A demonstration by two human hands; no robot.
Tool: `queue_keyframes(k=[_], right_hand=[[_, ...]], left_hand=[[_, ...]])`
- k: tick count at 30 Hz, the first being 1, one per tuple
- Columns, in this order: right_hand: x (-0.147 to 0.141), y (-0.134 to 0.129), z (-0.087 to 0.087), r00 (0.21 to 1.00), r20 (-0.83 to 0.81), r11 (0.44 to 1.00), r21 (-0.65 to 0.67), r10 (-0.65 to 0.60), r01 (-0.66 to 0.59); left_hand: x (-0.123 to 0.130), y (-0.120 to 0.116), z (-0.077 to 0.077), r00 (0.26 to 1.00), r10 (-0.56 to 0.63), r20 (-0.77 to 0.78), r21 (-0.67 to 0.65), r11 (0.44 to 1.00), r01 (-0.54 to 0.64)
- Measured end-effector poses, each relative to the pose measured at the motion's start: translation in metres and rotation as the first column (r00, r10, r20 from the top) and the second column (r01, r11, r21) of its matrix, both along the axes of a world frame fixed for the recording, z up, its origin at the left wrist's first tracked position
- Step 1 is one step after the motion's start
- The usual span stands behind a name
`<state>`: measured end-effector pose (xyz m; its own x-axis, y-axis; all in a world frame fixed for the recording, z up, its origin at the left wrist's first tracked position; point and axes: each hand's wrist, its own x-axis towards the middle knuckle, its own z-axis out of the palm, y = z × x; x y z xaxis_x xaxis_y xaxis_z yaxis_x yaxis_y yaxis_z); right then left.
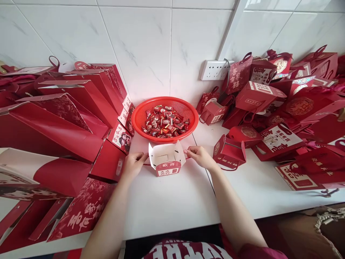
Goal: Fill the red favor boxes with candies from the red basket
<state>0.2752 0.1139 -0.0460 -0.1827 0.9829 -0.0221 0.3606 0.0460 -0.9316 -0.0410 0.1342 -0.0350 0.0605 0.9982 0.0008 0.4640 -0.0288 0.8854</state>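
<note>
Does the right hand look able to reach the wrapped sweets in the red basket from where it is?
Probably yes: the red basket sits just beyond the right hand, its wrapped sweets lie uncovered, and only the basket's rim stands between.

**Soft, bright daylight with stretched edges**

The light is bright and diffuse, whitening the desk (172, 205) around the left fingers (141, 157) and right fingers (190, 152). Shadows near them are faint and soft-edged; the small box (168, 166) between them shows gentle grey shading inside its white walls. Beyond and to the right of the fingers, the glossy wall tiles (320, 25) carry pale reflections (they look like a window's), and shiny emblems (280, 66) glint. Wrapped sweets (167, 122) just beyond the fingers show small highlights. Nearer the wearer, below the desk's edge, it turns dark. Detail is reasonably crisp around the fingers, without obvious motion blur; far left and right, wide-angle distortion stretches the red bags (51, 126) and slants the tile lines.
</note>
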Motion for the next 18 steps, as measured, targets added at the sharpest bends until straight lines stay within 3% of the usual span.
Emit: queue_keyframes(k=[3,9,11,13,15,18], right_hand=[[0.003,0.002,-0.003,0.992,0.128,0.999,0.027,0.013,-0.016],[0.002,0.001,-0.007,0.968,0.246,0.997,0.031,0.055,-0.065],[-0.001,-0.003,-0.003,0.959,0.284,0.995,0.086,0.024,-0.050],[-0.006,-0.008,0.004,0.950,0.301,0.969,0.247,-0.082,0.006],[-0.012,-0.015,0.013,0.945,0.255,0.885,0.461,-0.204,0.066],[-0.021,-0.026,0.026,0.954,0.225,0.752,0.660,-0.201,0.003]], left_hand=[[-0.003,0.001,-0.001,0.995,-0.046,-0.093,-0.013,0.999,0.045],[0.009,-0.002,-0.002,0.984,-0.152,-0.094,-0.107,0.984,0.142],[0.015,-0.007,0.001,0.984,-0.089,-0.153,-0.035,0.996,0.084],[0.021,-0.015,0.006,0.978,0.042,-0.205,0.182,0.983,-0.004],[0.025,-0.025,0.012,0.974,0.116,-0.197,0.471,0.882,-0.010],[0.028,-0.037,0.020,0.962,-0.006,-0.272,0.744,0.633,0.215]])
